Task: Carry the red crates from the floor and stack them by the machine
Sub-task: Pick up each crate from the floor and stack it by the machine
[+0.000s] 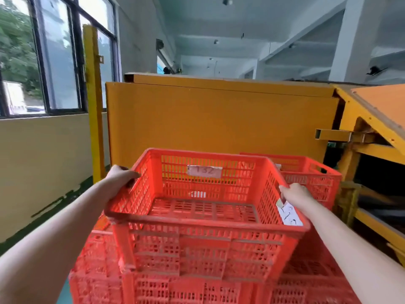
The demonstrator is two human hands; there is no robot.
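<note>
I am looking at the top crate [203, 216] sitting over a stack of crates [197, 288] right before me. My left hand [119, 176] is gripping its left rim and my right hand [295, 193] its right rim. A second crate [311, 172] is standing behind it, to the right. The machine panel [219, 119] is rising behind both. An upright post [94, 102] is standing left of the panel, with windows [43, 62] further left, and a sloped frame [372, 119] is flanking its right side.
</note>
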